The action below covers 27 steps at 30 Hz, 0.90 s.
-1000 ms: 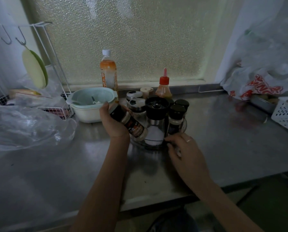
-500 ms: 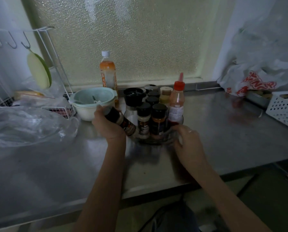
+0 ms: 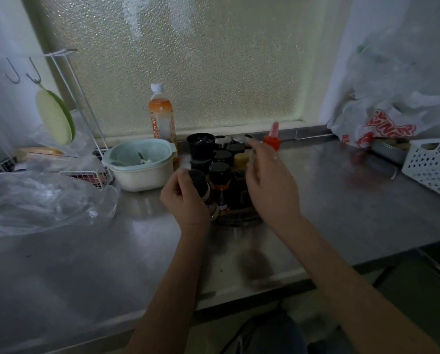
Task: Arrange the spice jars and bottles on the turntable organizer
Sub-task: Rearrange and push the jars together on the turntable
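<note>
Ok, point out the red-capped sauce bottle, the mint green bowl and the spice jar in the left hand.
Red-capped sauce bottle (image 3: 272,141): head view, on its red cap.
Mint green bowl (image 3: 137,175): head view, on its front wall.
Spice jar (image 3: 201,182): head view, on its dark upper part.

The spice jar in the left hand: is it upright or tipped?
Nearly upright, leaning slightly. The spice jar has its black cap on top and base low at the turntable edge, gripped by the left hand.
</note>
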### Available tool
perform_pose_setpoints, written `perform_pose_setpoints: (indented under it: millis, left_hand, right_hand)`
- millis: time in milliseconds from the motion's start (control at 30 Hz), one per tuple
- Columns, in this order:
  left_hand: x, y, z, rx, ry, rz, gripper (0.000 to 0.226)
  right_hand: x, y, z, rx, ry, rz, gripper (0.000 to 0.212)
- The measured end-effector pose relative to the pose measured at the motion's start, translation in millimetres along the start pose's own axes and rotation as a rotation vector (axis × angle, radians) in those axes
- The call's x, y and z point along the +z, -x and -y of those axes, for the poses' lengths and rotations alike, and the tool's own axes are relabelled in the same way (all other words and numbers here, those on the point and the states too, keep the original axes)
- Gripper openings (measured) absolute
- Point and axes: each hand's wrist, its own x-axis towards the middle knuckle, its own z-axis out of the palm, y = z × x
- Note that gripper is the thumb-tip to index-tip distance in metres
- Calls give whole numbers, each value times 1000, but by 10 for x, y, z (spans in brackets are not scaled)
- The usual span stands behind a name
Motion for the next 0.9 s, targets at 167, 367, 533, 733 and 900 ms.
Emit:
perform_pose_setpoints:
  millis: [167,367,533,733,900]
  left_hand:
    - [-59,4,131,102,-158,63,25]
    - [-50,-27,167,152,-262,76,19]
    - [-31,-9,143,151,-301,98,26]
    - [-16,58,92,195,-219,110,18]
    - [38,7,-6,185,-86,158,27]
  right_hand:
    - [134,-402,45,-10,362,273,28]
    - [-90,-182,-126,-1,-25,133,18]
    - [-137,-2,-108,42,-173,245,23]
    - [-191,-62,196,-224,-174,365,52]
    - [-158,-113,294,-258,-389,580,59]
